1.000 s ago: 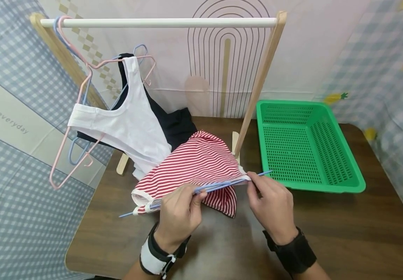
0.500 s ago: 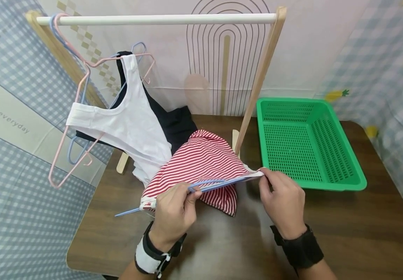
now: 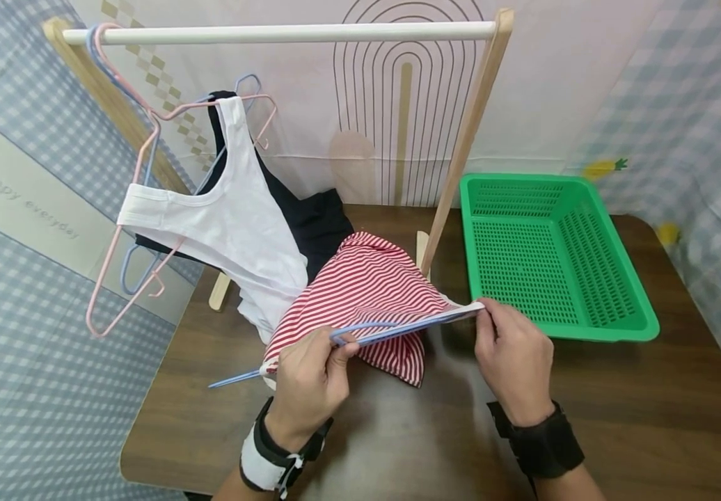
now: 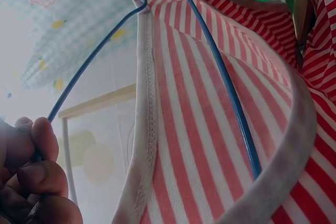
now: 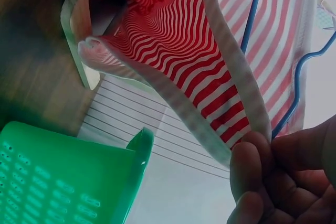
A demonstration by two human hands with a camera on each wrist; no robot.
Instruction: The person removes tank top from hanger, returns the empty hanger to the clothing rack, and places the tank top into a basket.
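Observation:
My left hand (image 3: 310,383) grips a blue clothes hanger (image 3: 398,332) near its middle. A red-and-white striped tank top (image 3: 367,282) with white trim hangs on the hanger and drapes over the table. With thumb and fingers, my right hand (image 3: 516,362) pinches the white-edged shoulder strap at the hanger's right end. In the right wrist view, the pinched trim (image 5: 254,111) meets the blue wire at the fingertips. The hanger's left tip (image 3: 234,379) pokes out past the cloth. Inside the top, the left wrist view shows a hanger arm (image 4: 228,93) crossing the stripes.
A rack with a white rail (image 3: 285,33) and wooden legs stands behind. On its left hang a white tank top (image 3: 235,209) on a pink hanger and a black garment (image 3: 323,216) with a blue hanger. A green basket (image 3: 623,278) sits at right on the wooden table (image 3: 586,403).
My right hand has moved right, drawing the strap over the hanger's right tip, which stuck out before. The top's left edge has slid right along the hanger. My left hand has shifted slightly left.

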